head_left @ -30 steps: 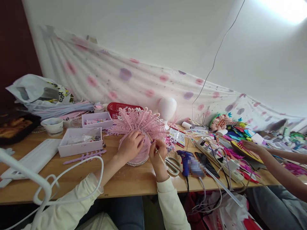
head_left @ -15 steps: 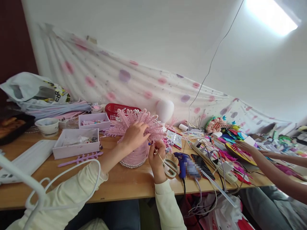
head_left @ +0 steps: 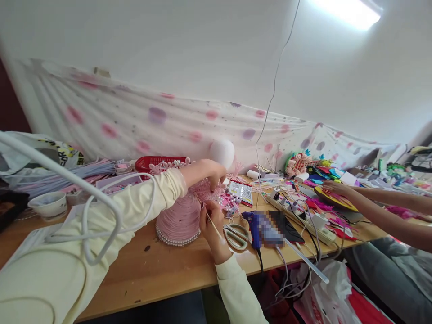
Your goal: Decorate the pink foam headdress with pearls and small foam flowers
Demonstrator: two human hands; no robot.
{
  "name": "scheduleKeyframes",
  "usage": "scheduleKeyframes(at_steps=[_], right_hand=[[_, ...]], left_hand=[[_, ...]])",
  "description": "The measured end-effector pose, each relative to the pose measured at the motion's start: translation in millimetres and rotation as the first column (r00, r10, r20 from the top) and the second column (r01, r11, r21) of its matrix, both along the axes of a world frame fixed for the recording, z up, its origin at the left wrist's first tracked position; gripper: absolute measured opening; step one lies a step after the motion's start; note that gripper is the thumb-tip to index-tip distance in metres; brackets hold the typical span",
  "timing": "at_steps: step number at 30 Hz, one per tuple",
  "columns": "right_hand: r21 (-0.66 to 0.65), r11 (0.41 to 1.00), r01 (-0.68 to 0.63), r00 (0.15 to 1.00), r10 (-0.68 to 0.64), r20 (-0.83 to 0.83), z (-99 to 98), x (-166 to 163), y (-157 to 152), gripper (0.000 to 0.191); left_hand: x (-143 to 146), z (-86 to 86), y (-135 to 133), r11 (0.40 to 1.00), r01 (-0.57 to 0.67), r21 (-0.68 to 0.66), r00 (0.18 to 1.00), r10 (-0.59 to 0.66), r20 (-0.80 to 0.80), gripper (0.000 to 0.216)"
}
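Observation:
A pink hat-shaped piece [head_left: 178, 220] of coiled fuzzy cord stands on the table, with pearl beads round its lower rim and pink fronds on top. My left hand [head_left: 216, 172] reaches over the fronds to their right side, fingers curled down and closed; what they pinch is hidden. Just below, beside the piece, my right hand [head_left: 213, 229] grips a thin pale stick [head_left: 212, 221] that slants up towards the fronds. Scissors [head_left: 236, 236] with pale green handles lie right of that hand. Next to them rests a blue glue gun [head_left: 254, 229].
A white cable loop [head_left: 118, 216] hangs across my left sleeve. Behind the pink piece are a red basket [head_left: 162, 163] and a white foam head [head_left: 222, 154]. A power strip [head_left: 303, 220] with cords lies to the right, near a co-worker's arms [head_left: 381, 211] over a yellow-edged round piece.
My left hand has moved right and farther over the fronds, its forearm now crossing the white boxes. My right hand still holds the stick beside the pink piece. The view has shifted.

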State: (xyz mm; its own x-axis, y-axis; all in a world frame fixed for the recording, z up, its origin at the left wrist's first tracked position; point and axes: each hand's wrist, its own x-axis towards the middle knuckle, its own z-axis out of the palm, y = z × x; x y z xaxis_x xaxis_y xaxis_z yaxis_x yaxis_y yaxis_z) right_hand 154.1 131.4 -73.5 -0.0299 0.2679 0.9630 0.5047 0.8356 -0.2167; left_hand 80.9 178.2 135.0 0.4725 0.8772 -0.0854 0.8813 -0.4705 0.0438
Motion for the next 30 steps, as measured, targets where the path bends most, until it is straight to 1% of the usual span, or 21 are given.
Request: scheduleKeyframes(at_steps=[2,6,9,18,24,30], right_hand=[[0.03,1.0,0.0,1.0,0.001,-0.017,-1.1,-1,1,0.016],[0.077,0.997,0.031,0.991,-0.021,-0.131,-8.1,-1,4,0.014],[0.085,0.994,0.064,0.983,-0.048,-0.177,-10.9,0,5,0.013],[0.057,0.996,0.074,0.992,-0.067,-0.102,-3.2,0,6,0.016],[0.087,0.993,0.078,0.988,-0.065,-0.142,-6.3,0,8,0.014],[0.034,0.999,0.018,0.992,-0.014,-0.123,-4.1,-2,12,0.014]], left_hand=[[-2,-1.0,2,1.0,-0.003,0.005,1.0,0.003,-0.001,0.026],[-4,-2.6,2,0.999,-0.02,0.049,1.0,0.019,0.02,0.023],[-4,-3.4,0,0.998,-0.019,0.061,1.0,0.018,0.014,0.022],[-4,1.3,-4,0.998,-0.022,0.058,0.999,0.024,-0.038,0.02],[-5,2.2,-4,0.998,-0.038,0.058,0.998,0.041,-0.043,0.02],[-4,-3.3,1,0.999,-0.031,0.045,0.999,0.033,-0.04,0.02]])
